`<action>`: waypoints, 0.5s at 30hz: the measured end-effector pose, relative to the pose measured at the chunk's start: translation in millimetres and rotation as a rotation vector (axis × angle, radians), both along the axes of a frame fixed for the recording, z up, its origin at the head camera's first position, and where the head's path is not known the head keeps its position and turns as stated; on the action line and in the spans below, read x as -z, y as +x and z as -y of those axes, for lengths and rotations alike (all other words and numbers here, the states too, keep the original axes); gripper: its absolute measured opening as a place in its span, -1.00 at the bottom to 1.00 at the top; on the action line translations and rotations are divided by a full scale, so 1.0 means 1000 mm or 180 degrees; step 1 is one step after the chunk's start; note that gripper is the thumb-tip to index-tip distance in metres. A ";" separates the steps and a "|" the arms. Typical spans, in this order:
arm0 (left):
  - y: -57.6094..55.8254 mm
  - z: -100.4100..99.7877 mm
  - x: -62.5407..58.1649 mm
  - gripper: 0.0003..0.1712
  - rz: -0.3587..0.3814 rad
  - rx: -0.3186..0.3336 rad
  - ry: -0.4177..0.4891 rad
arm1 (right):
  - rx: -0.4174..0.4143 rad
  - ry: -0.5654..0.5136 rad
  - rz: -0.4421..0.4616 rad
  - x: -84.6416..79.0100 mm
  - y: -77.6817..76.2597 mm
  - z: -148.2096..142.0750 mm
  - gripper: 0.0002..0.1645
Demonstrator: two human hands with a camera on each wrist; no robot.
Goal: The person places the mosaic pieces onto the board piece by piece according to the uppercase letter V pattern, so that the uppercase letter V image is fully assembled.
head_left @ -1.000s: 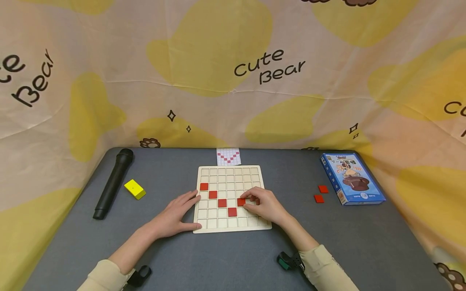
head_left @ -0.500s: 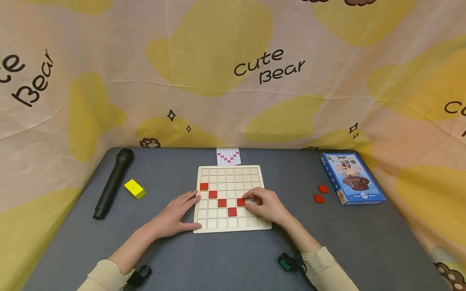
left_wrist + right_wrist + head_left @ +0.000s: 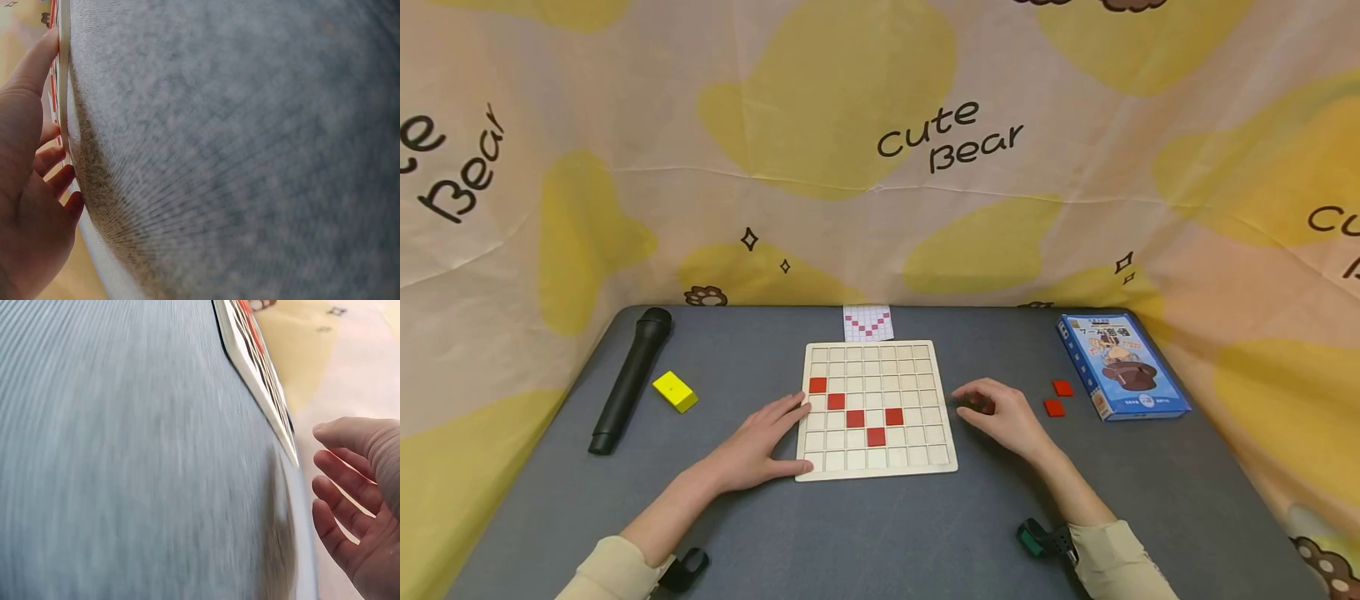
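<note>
A cream grid board point(image 3: 917, 457) lies flat in the middle of the table, with several red square tiles point(image 3: 856, 419) sitting in its cells. At the board's left edge, my left hand point(image 3: 756, 446) rests with thumb and fingers spread, fingertips at the rim. In the left wrist view the thumb point(image 3: 39, 59) lies against the board's side. My right hand point(image 3: 1003, 417) is just off the board's right side, over the table, fingers loosely bent and nothing between them. In the right wrist view its fingers point(image 3: 340, 487) are apart and hold nothing.
Behind the board is a small pattern card point(image 3: 868, 323) printed with a V of pink squares. Two loose red tiles point(image 3: 1055, 408) lie to the right, beside a blue box point(image 3: 1126, 367). Leftward are a yellow block point(image 3: 675, 392) and a black microphone point(image 3: 628, 383). A patterned cloth point(image 3: 820, 125) hangs behind.
My right hand has let go of the red tile, which stays in its cell, and has moved right, off the board. The left hand has stayed in place.
</note>
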State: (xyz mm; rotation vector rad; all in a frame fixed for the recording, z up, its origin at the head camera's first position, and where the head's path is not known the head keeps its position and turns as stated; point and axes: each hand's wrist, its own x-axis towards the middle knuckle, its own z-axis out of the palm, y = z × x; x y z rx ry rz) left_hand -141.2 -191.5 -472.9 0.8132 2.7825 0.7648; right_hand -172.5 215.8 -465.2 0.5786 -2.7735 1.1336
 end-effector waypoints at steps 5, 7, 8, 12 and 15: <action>0.000 0.001 0.000 0.03 -0.0003 -0.0003 0.0021 | 0.0144 0.0068 -0.0055 0.002 0.002 -0.023 -0.76; 0.000 0.001 0.000 0.03 -0.0027 0.0010 0.0034 | 0.0199 0.0108 -0.0082 0.002 0.004 -0.033 -0.76; 0.000 0.000 0.000 0.03 -0.0026 0.0009 0.0042 | 0.0223 0.0126 -0.0093 0.002 0.004 -0.037 -0.76; 0.000 0.000 0.000 0.03 0.0021 0.0001 0.0029 | 0.0310 0.0188 -0.0130 0.004 0.008 -0.058 -0.74; 0.000 0.000 0.000 0.03 0.0064 -0.0007 0.0022 | 0.0400 0.0277 -0.0192 0.005 0.012 -0.073 -0.74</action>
